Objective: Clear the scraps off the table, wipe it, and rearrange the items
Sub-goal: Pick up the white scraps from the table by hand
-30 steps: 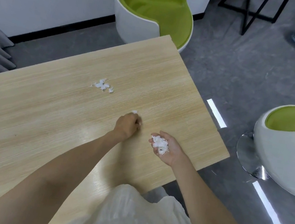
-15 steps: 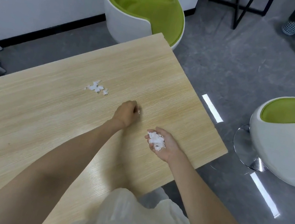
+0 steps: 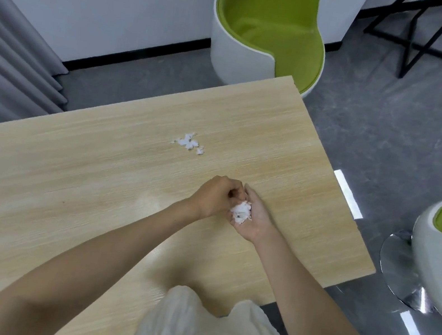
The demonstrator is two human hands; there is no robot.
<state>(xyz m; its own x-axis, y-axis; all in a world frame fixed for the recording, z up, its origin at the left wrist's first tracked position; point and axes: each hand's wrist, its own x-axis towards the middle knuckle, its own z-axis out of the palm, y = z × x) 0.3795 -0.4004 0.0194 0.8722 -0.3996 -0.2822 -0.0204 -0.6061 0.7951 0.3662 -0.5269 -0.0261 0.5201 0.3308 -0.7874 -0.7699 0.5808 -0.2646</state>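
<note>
Right hand (image 3: 256, 222) is held palm up over the table (image 3: 92, 189), fingers cupped round a wad of paper scraps (image 3: 240, 213). Left hand (image 3: 213, 198) is curled, fingertips bunched against the wad; anything pinched there is hidden. Beyond the fingertips, loose scraps (image 3: 188, 142) lie well apart.

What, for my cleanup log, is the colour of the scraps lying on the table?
White; the head view shows the scraps on the tan table.
</note>
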